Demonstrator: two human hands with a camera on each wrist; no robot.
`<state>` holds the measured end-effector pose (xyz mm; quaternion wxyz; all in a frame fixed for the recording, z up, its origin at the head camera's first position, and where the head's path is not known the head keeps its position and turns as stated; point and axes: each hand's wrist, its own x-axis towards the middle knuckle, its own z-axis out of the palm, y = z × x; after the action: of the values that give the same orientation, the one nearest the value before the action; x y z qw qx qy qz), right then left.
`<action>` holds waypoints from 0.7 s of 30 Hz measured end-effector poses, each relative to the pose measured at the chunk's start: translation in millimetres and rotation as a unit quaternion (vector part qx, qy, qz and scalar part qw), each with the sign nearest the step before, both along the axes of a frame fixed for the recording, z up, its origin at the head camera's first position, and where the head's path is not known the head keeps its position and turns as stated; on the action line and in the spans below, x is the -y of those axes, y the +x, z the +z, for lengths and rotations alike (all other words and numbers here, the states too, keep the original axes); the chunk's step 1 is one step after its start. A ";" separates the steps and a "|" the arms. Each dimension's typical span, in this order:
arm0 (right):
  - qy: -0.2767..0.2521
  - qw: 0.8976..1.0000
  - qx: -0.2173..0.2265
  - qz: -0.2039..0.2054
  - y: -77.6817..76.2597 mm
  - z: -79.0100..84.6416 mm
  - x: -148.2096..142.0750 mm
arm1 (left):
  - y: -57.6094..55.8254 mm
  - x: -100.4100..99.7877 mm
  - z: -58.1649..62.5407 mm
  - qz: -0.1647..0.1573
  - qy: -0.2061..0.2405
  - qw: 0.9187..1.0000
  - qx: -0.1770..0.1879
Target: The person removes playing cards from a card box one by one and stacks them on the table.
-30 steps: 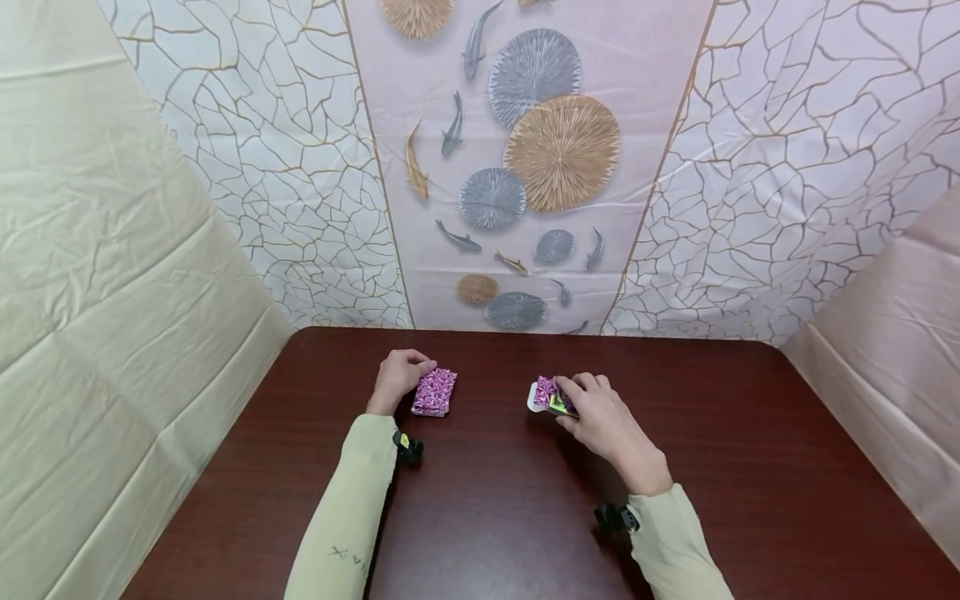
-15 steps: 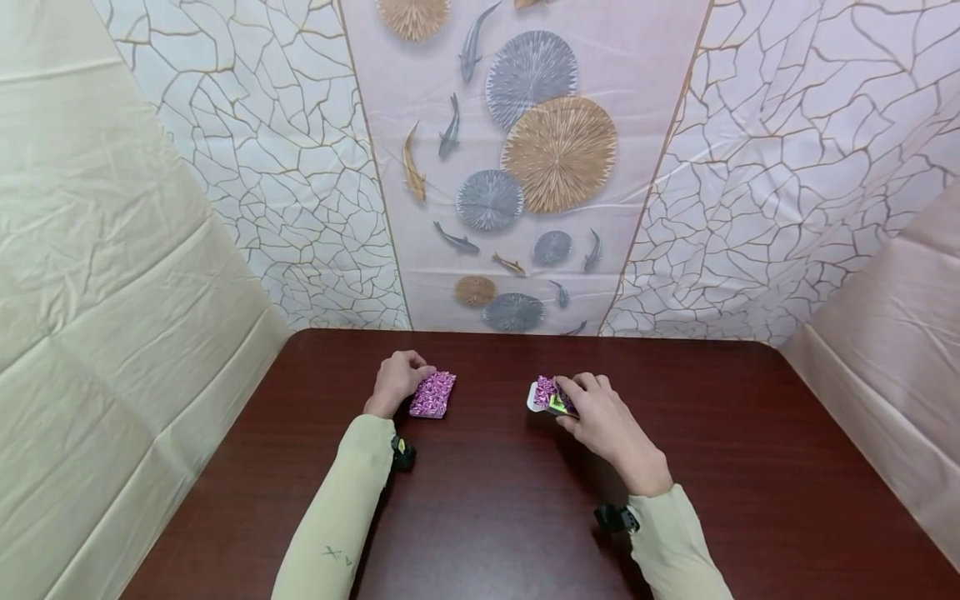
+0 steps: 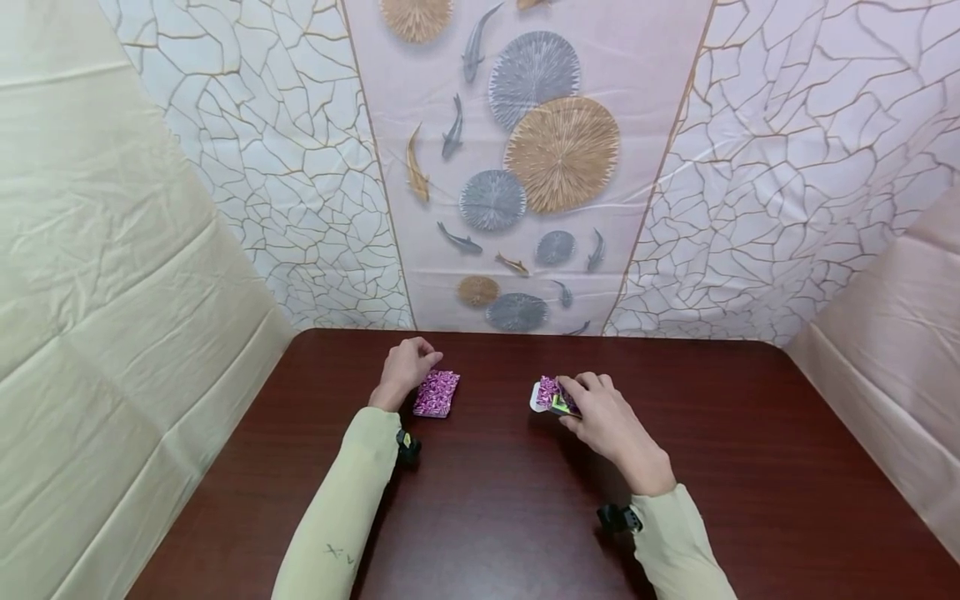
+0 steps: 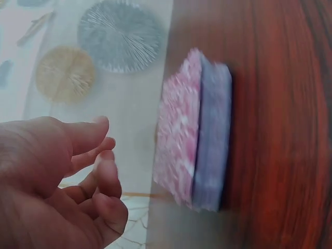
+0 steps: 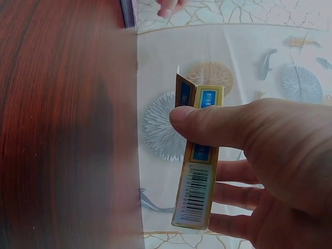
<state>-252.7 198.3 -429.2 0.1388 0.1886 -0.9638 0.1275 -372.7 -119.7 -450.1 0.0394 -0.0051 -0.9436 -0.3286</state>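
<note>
A stack of playing cards with a pink-and-white patterned back lies on the dark wood table; the left wrist view shows the deck blurred, its pale edges facing right. Just beyond its far left corner is my left hand, raised clear of the cards, fingers loosely bent with nothing between them. My right hand grips a card box above the table, thumb on one side and fingers on the other. Pink-patterned cards show at its end beside a white flap. In the right wrist view, the box's narrow side bears a barcode.
The brown table extends back to a fabric backdrop printed with fish and round leaves. Pale cloth hangs on the left and more cloth on the right. Both wrists carry small black cameras.
My left hand has come off the card stack, lifting up and slightly away from its far corner. The right hand and the box have stayed in place.
</note>
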 end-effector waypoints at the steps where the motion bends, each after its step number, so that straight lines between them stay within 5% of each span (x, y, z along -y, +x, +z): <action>1: 0.000 1.000 -0.001 0.000 0.0 0.1 0.1 | 1.5 -1.4 1.6 -0.002 0.005 1.000 0.003; 21: 0.003 1.000 -0.007 0.005 1.1 0.2 2.4 | 34.3 -34.2 14.5 -0.018 0.080 0.997 -0.006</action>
<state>-251.6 195.9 -429.1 0.1442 0.1949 -0.9623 0.1235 -338.4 -85.5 -435.6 0.0391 -0.0213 -0.9136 -0.4041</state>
